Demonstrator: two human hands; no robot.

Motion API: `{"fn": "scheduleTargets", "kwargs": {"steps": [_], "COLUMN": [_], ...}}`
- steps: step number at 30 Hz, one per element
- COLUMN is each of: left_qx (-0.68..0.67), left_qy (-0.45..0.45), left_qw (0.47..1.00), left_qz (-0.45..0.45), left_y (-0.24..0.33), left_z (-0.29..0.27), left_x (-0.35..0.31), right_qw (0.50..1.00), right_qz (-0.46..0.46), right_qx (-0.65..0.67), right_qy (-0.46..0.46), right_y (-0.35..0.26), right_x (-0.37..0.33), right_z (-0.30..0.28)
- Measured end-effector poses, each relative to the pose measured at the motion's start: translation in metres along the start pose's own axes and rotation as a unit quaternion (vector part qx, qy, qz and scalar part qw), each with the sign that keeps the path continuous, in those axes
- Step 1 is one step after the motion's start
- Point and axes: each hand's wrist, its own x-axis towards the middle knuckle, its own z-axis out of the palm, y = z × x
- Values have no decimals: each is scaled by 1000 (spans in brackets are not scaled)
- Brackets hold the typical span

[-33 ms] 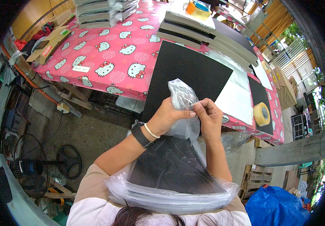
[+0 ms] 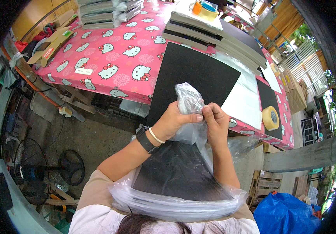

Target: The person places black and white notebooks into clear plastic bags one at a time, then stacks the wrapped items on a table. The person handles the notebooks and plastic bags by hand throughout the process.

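My left hand [image 2: 171, 121], with a dark watch and a pale band at the wrist, grips a bunched end of a clear plastic bag [image 2: 189, 98]. Beside it, the thumb and fingers of my right hand [image 2: 217, 124] pinch the same plastic. A stack of clear plastic bags [image 2: 175, 207] lies across my lap, against my body, and a dark surface shows through the film. Just beyond my hands a black board [image 2: 201, 70] rests on the table and hangs over its front edge. My fingers hide part of the gripped plastic.
A pink patterned table [image 2: 109, 74] stretches ahead. On it are stacked grey boards [image 2: 193, 24], a tape roll [image 2: 270, 118], wrapped bundles [image 2: 99, 13] and an opened cardboard box [image 2: 51, 47]. A fan [image 2: 31, 171] stands at lower left, a blue tarp [image 2: 286, 214] at lower right.
The bunched tip of the plastic has shifted slightly to the right and its folds look different. Both hands keep their grip, nearly in place.
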Motion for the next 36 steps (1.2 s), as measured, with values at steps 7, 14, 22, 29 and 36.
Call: {"fn": "scheduleTargets", "kwargs": {"steps": [7, 14, 22, 29, 36], "left_qx": [-66, -19, -214, -126, 163], "left_qy": [26, 61, -22, 68, 495], "left_qw": [997, 998, 972, 989, 839], "left_qz": [-16, -12, -93, -48, 157], "left_y": [-6, -6, 4, 9, 55], "left_z": [-2, -4, -10, -29, -213], "left_x": [1, -2, -3, -2, -73], "right_qw": [1000, 991, 990, 912, 896], "right_qz": [-9, -31, 8, 54, 22], "right_qx": [10, -131, -119, 401, 257], "right_qy": [21, 19, 73, -75, 363], "right_y": [-3, -5, -7, -8, -8], "right_x": [-1, -5, 1, -3, -12], "right_z": [8, 9, 2, -24, -155]}}
